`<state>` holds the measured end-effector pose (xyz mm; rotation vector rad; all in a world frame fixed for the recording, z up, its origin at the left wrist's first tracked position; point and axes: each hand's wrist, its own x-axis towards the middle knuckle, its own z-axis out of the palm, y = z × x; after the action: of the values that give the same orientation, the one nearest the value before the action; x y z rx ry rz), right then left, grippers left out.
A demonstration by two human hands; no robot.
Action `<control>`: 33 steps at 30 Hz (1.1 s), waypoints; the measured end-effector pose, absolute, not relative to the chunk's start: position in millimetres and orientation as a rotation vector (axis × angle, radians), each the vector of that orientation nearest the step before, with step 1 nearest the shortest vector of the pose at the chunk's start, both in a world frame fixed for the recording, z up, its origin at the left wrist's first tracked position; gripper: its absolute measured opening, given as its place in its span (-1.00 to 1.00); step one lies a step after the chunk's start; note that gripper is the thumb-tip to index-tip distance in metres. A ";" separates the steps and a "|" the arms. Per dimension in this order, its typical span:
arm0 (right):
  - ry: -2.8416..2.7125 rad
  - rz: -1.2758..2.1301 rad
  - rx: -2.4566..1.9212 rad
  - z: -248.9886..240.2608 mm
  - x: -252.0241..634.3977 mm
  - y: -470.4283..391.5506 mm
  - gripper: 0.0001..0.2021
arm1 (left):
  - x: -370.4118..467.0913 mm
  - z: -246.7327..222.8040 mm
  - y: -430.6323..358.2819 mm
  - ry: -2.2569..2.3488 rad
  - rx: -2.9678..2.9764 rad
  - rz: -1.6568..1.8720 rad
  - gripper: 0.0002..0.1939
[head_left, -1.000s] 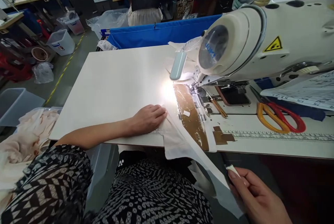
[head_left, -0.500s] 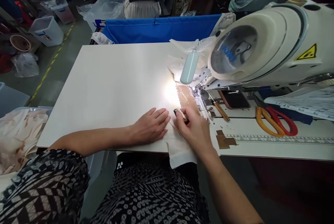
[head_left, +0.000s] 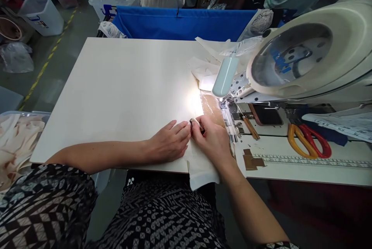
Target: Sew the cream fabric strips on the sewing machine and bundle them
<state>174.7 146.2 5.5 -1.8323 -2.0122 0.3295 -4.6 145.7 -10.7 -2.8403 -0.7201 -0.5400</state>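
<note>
Beneath both hands is a piece of pale cloth (head_left: 201, 167), its near end hanging over the table's front edge. My left hand (head_left: 170, 142) lies flat on the table and the cloth's left side, fingers stretched out and holding nothing. Right beside its fingertips, my right hand (head_left: 212, 136) is closed around a small cream and dark object (head_left: 196, 122), mostly hidden by the fingers; its kind does not show. The sewing machine (head_left: 293, 59) stands to the right, and its lamp (head_left: 225, 76) lights the table just beyond my hands.
Right of my hands lie a wooden-handled tool (head_left: 250, 127), a phone (head_left: 267, 115), scissors (head_left: 302, 140) and a printed ruler strip (head_left: 305, 160). More pale fabric (head_left: 205, 72) is bunched behind the lamp. A bin of cloth pieces (head_left: 20, 136) stands left; a blue cloth barrier (head_left: 180, 24) borders the far edge.
My right hand, with the small object, has shifted slightly left until it meets my left fingertips. The left hand stays flat. The view has tilted down and turned a little.
</note>
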 end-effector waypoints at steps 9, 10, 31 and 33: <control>-2.105 0.332 -1.780 13.0 169.9 150.8 -0.81 | -3.6 -12.8 145.8 -0.678 -2.817 -0.459 -0.61; -2.122 0.331 -1.772 13.6 170.0 150.7 -0.81 | -3.3 -12.4 145.5 -0.685 -2.810 -0.457 -0.61; -1.907 0.452 -1.796 10.8 182.4 123.3 -0.80 | -4.5 -8.4 146.1 -0.706 -2.874 -0.496 -0.59; -1.926 0.426 -1.808 9.9 181.3 125.7 -0.80 | -4.5 -8.6 145.8 -0.703 -2.861 -0.491 -0.59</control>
<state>181.3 125.7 9.9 -1.8085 -1.9257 0.4256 -4.5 145.8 -8.6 -2.8612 -0.7028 -0.4913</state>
